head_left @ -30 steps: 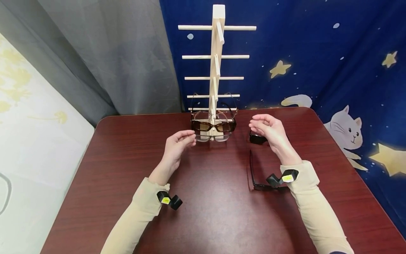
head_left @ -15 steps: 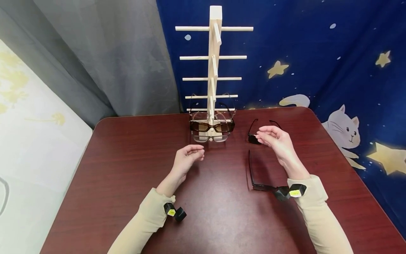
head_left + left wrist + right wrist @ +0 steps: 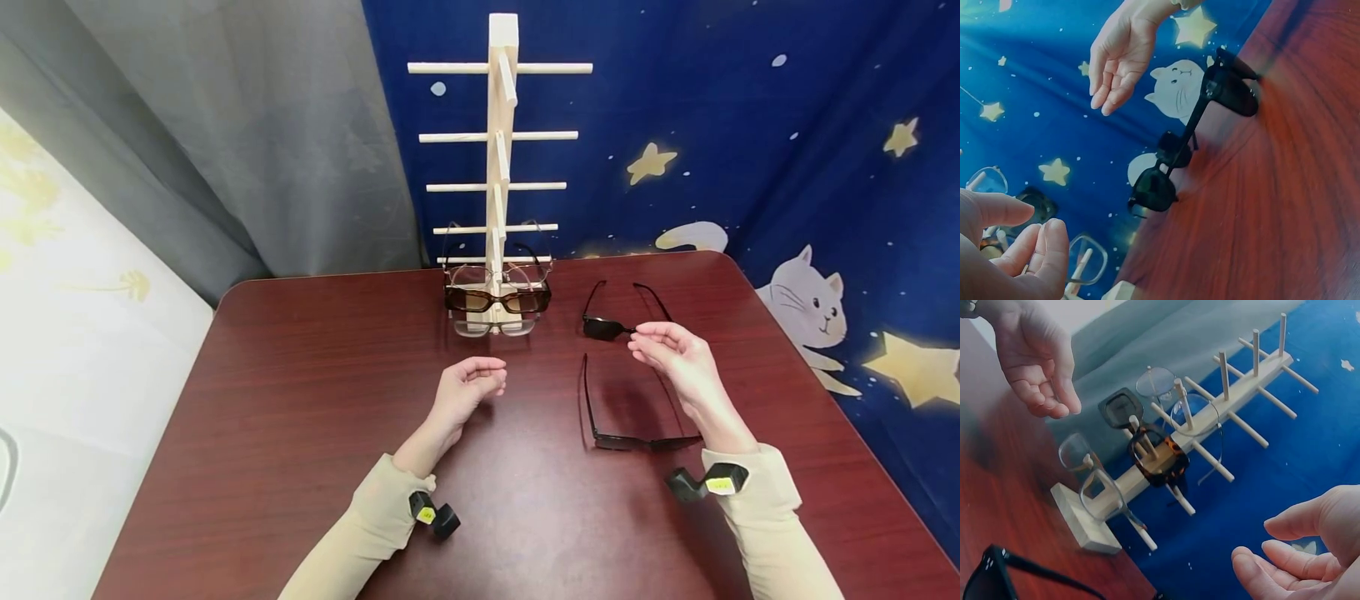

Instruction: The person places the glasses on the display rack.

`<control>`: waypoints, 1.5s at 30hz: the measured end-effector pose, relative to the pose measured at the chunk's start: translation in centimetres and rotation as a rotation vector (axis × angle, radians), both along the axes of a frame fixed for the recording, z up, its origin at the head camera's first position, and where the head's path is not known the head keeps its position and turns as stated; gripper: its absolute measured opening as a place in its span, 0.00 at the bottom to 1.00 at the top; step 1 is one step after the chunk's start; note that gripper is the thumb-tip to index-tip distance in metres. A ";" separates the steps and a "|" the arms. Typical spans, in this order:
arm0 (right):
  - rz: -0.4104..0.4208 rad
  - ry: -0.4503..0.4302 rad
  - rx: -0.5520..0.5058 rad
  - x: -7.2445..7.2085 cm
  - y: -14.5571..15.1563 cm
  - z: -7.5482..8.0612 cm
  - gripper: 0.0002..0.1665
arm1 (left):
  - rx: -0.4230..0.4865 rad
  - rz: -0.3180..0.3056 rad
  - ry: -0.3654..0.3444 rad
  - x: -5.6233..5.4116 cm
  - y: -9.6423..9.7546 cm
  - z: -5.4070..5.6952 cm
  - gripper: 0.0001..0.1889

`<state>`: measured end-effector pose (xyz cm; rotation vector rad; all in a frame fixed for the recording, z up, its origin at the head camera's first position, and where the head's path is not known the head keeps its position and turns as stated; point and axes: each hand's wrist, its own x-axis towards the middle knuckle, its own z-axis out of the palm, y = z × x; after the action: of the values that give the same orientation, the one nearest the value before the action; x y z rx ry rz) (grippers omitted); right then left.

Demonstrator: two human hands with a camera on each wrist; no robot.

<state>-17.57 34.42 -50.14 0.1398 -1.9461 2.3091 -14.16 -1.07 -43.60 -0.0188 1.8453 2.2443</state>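
A wooden rack (image 3: 500, 167) stands at the table's far edge. Its lowest rungs carry wire-framed clear glasses (image 3: 495, 272), brown sunglasses (image 3: 497, 300) and a clear-framed pair (image 3: 495, 327). Two black sunglasses lie right of it, a far pair (image 3: 606, 327) and a near pair (image 3: 626, 437). My right hand (image 3: 671, 348) hovers with relaxed fingers just right of the far pair and holds nothing. My left hand (image 3: 472, 387) hangs loosely curled above the table in front of the rack, also holding nothing. The right wrist view shows the rack (image 3: 1210, 419) and my left hand (image 3: 1038, 356).
The dark red table (image 3: 300, 417) has rounded corners. A grey curtain (image 3: 225, 150) hangs behind it on the left, and a blue cloth with stars and a cat (image 3: 810, 167) on the right. A white surface (image 3: 67, 333) borders the table's left side.
Both hands have drawn back from the rack toward me. The right hand slid right and uncovered the far black sunglasses. The glasses have not moved.
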 end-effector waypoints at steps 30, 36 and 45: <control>-0.214 -0.121 0.029 6.9 4.1 -0.8 0.17 | -0.058 -0.185 -0.056 1.9 7.0 -2.5 0.13; -0.219 -0.130 -0.008 8.2 4.3 -0.7 0.16 | -0.077 -0.205 -0.030 2.3 8.3 -2.8 0.13; -0.229 -0.174 -0.008 9.3 4.6 -1.1 0.18 | -0.126 -0.169 -0.013 2.2 9.8 -3.5 0.12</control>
<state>-8.32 39.06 -51.24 -0.2796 -1.9127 2.2432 -11.94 8.76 -47.06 0.0969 1.9024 2.0085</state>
